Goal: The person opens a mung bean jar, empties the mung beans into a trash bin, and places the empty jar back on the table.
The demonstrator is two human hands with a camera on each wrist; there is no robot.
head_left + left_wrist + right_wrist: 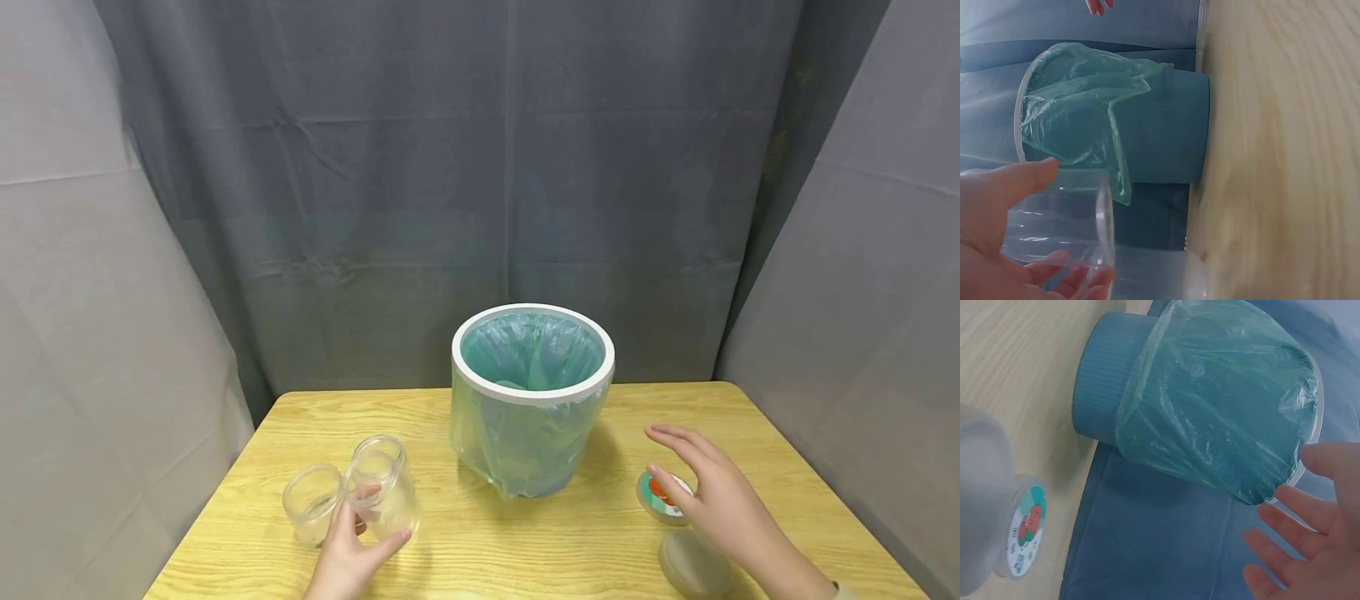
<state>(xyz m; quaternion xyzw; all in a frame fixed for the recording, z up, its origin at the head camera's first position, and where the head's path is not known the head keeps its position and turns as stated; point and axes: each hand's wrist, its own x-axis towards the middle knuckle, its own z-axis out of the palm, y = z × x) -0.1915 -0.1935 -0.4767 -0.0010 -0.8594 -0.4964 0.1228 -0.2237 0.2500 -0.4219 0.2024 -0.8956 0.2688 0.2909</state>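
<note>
My left hand (347,557) grips a clear plastic jar (392,510) round its side, thumb on one side and fingers on the other. Behind that jar shows the rim of a second clear jar (397,454). Another clear, low jar (302,518) stands just left of the hand. On the right, my right hand (716,498) hovers with fingers spread and holds nothing. Beneath it lie a round tub (651,502) with a green, red and white label and a plain, frosted round piece (686,562), which the forearm partly covers.
A bin (532,450) with a white rim (459,354) and a green plastic liner (1210,406) stands at the middle back of the wooden table (480,558). Grey curtains (375,208) enclose the back and both sides.
</note>
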